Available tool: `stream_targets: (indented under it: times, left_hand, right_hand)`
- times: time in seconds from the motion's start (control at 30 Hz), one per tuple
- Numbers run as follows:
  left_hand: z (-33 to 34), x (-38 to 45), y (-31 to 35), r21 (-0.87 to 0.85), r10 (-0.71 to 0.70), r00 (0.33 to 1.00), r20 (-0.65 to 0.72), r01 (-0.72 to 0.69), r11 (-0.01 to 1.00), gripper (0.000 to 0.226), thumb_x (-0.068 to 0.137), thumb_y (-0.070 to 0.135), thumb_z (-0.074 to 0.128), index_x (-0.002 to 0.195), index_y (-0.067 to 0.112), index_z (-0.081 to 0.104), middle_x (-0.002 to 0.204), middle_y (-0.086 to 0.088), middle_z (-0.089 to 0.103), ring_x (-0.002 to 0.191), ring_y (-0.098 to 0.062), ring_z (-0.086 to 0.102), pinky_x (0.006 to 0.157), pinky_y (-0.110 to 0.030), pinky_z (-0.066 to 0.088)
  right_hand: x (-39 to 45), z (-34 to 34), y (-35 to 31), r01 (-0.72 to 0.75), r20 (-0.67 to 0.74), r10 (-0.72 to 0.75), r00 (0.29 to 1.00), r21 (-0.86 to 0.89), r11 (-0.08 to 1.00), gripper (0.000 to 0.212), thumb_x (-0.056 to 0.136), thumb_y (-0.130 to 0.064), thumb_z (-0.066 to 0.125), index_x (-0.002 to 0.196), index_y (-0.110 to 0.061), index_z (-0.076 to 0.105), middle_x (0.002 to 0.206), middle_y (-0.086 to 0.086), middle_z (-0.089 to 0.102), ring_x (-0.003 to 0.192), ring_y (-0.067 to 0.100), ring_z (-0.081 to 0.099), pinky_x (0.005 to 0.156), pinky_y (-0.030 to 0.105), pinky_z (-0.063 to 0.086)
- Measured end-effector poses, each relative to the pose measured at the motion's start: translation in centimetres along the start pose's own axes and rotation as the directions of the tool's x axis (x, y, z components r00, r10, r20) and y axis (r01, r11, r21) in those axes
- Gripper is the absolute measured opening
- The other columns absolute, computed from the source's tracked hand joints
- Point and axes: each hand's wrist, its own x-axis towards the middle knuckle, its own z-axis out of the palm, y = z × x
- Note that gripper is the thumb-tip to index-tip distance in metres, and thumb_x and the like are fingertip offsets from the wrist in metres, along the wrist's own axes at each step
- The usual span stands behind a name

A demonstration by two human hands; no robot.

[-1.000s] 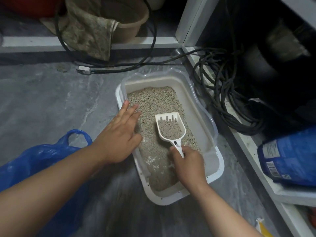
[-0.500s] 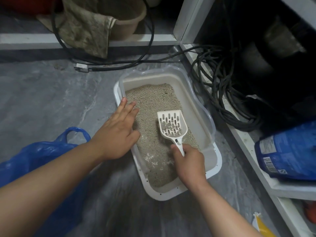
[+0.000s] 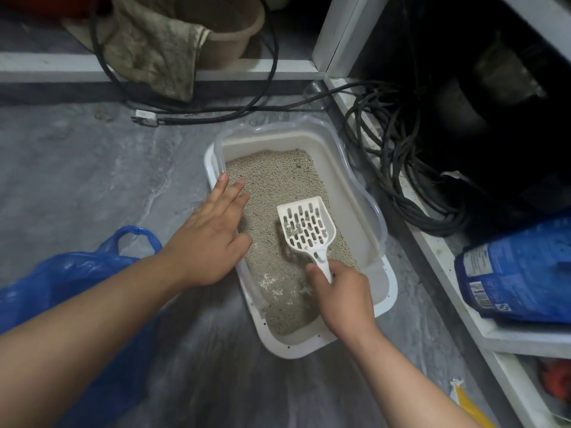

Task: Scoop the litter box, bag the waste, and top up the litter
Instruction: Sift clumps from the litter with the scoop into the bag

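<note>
- Head view: we see the litter box, a white tray with a clear upper rim, on the grey floor at frame centre, its long axis running from 5 o'clock to 11 o'clock.
- Grey-beige litter covers the box bottom; a few pale specks lie in it near the 6 o'clock end.
- Right hand: the grip is clamped on the handle of the white slotted scoop, fingers curled round it. The scoop head points toward 12 o'clock and is raised above the litter; a few small grey clumps sit on its slots.
- Left hand: fingers straight and apart, holding nothing, resting on the box's rim at 9 o'clock with fingertips over the litter.
- Blue plastic bag lies on the floor at 8 o'clock of the box, one handle loop standing up, just beside the left forearm.
- Blue litter sack lies on a white shelf at 3 o'clock of the box, well apart from it.
- Black coiled cables lie at 1 o'clock, near the box's far corner.
- A dirty cloth hangs over a tan basin at 11 o'clock.
</note>
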Motion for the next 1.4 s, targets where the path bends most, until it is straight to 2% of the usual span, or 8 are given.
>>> stream_targets:
  times: [0.13,0.33,0.63,0.87,1.0,1.13,1.23,1.4]
  left_hand:
    - [0.0,0.0,0.1,0.001,0.000,1.000,-0.002,0.000,1.000,0.089,0.081,0.055,0.016,0.162,0.020,0.007,0.169,0.008,-0.011,0.147,-0.004,-0.034,0.128,-0.045,0.002]
    - [0.0,-0.1,0.0,0.001,0.003,1.000,-0.004,-0.003,1.000,0.088,0.082,0.054,0.016,0.162,0.019,0.007,0.169,0.007,-0.010,0.147,-0.005,-0.033,0.127,-0.044,0.002]
    - [-0.2,-0.1,0.2,-0.006,0.005,1.000,0.001,-0.005,1.000,0.090,0.080,0.055,0.015,0.162,0.019,0.007,0.169,0.007,-0.010,0.146,-0.005,-0.035,0.125,-0.037,-0.003]
    - [-0.1,-0.3,0.2,-0.014,-0.013,1.000,0.014,0.013,1.000,0.078,0.092,0.049,0.024,0.162,0.022,0.002,0.169,0.009,-0.012,0.146,-0.003,-0.035,0.126,-0.038,-0.003]
    - [-0.1,-0.2,0.1,-0.012,-0.004,1.000,-0.003,0.004,1.000,0.069,0.103,0.047,0.029,0.162,0.022,0.004,0.169,0.010,-0.011,0.147,-0.003,-0.032,0.124,-0.035,-0.005]
    - [-0.2,-0.2,0.3,-0.015,-0.010,1.000,0.013,0.010,1.000,0.066,0.106,0.046,0.027,0.162,0.023,0.002,0.169,0.011,-0.013,0.147,-0.003,-0.032,0.125,-0.037,-0.005]
    - [-0.5,-0.1,0.2,-0.053,-0.011,0.998,0.055,0.014,0.998,0.064,0.107,0.049,0.023,0.162,0.024,0.001,0.168,0.014,-0.014,0.146,0.000,-0.032,0.124,-0.034,-0.007]
    - [-4.0,-0.8,-0.7,-0.142,0.018,0.999,0.026,-0.014,0.990,0.074,0.098,0.055,0.024,0.162,0.024,0.007,0.168,0.010,-0.004,0.151,-0.001,-0.016,0.122,-0.025,-0.005]
  right_hand:
    - [0.1,-0.2,-0.2,-0.008,0.005,0.008,1.000,-0.010,1.000,0.031,0.094,-0.046,0.059,0.079,-0.020,0.066,0.067,-0.003,0.063,0.069,0.022,0.061,0.064,0.035,0.046]
    - [-0.2,0.4,-0.6,0.014,0.004,-0.014,1.000,0.012,1.000,0.030,0.093,-0.046,0.060,0.089,-0.019,0.071,0.074,-0.002,0.069,0.072,0.022,0.063,0.067,0.036,0.050]
    - [-1.1,0.3,-1.9,-0.003,0.054,-0.005,0.998,0.159,0.987,0.020,0.088,-0.047,0.065,0.084,-0.028,0.066,0.070,-0.009,0.069,0.071,0.011,0.065,0.068,0.031,0.050]
    - [-3.4,0.4,-3.1,-0.058,0.256,-0.021,0.966,0.295,0.954,0.011,0.089,-0.034,0.068,0.087,-0.024,0.063,0.064,0.004,0.069,0.050,0.021,0.068,0.055,0.045,0.059]
    - [-4.0,0.5,-2.9,-0.042,0.329,-0.045,0.943,0.252,0.967,0.019,0.087,-0.040,0.069,0.081,-0.024,0.064,0.059,-0.002,0.067,0.051,0.016,0.066,0.053,0.043,0.059]
    - [-3.8,0.5,-2.6,-0.050,0.285,-0.022,0.958,0.242,0.969,0.017,0.085,-0.042,0.068,0.083,-0.026,0.064,0.059,-0.005,0.066,0.058,0.021,0.067,0.061,0.047,0.060]
    - [-3.8,-0.3,-2.9,-0.057,0.245,-0.013,0.969,0.276,0.959,0.015,0.087,-0.037,0.069,0.080,-0.025,0.064,0.052,-0.007,0.063,0.051,0.019,0.065,0.061,0.047,0.059]
    - [-4.6,-2.7,-5.6,-0.021,0.243,-0.062,0.968,0.328,0.944,0.009,0.089,-0.036,0.066,0.085,-0.028,0.066,0.062,-0.002,0.067,0.051,0.020,0.065,0.059,0.042,0.059]
